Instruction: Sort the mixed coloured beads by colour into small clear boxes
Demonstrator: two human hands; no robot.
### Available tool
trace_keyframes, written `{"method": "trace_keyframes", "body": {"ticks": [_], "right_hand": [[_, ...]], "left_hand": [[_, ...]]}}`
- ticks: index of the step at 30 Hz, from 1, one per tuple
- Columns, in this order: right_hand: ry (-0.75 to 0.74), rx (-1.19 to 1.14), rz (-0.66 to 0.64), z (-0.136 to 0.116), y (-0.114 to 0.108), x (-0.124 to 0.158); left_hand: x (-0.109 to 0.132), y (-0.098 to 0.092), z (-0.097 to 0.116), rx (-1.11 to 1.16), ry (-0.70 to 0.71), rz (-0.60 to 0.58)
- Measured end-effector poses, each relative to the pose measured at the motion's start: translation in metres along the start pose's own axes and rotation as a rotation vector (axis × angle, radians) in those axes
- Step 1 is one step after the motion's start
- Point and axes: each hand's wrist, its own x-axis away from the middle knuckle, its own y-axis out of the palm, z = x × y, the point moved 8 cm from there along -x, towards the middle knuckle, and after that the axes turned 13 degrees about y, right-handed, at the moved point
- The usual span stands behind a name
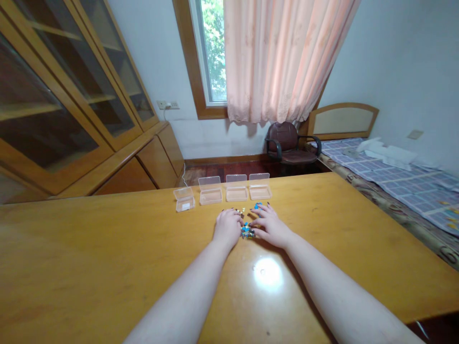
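Observation:
A pile of small blue, dark and pale pieces (246, 231) lies on the wooden table between my two hands; the pieces are too small to name. My left hand (228, 224) rests at the pile's left side, fingers bent and a little apart, with nothing visibly held. On the other side, my right hand (271, 225) is spread, its thumb and fingers reaching over the edge of the pile. Beyond the fingertips lie small blue pieces (258, 206) on the right and pale and brown pieces (242, 212) on the left.
Several clear plastic boxes with raised lids, among them the rightmost box (260, 192) and a smaller leftmost box (185, 204), stand in a row beyond my hands. The table (107, 258) ends just behind them. A chair (287, 143) and a bed (390, 167) are farther off.

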Motion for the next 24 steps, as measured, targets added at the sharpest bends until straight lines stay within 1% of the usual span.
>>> {"method": "trace_keyframes", "body": {"ticks": [3,7,11,17,21,24], "right_hand": [[-0.024,-0.012,-0.008,-0.003,0.000,0.001],[-0.022,-0.010,-0.013,-0.002,0.001,0.001],[0.007,-0.001,0.007,0.003,0.002,-0.001],[0.071,0.013,0.063,0.010,0.001,-0.003],[0.087,0.036,0.072,0.011,0.001,-0.003],[0.081,0.064,0.059,0.011,0.003,-0.003]], "left_hand": [[-0.001,0.003,0.000,0.009,0.012,-0.022],[-0.002,0.006,0.003,0.043,0.043,-0.032],[-0.002,0.007,0.003,0.059,0.041,-0.044],[-0.001,0.008,0.000,0.048,0.015,-0.030],[0.000,0.013,0.002,0.046,0.024,-0.081],[0.001,0.012,0.006,0.030,0.044,-0.098]]}}
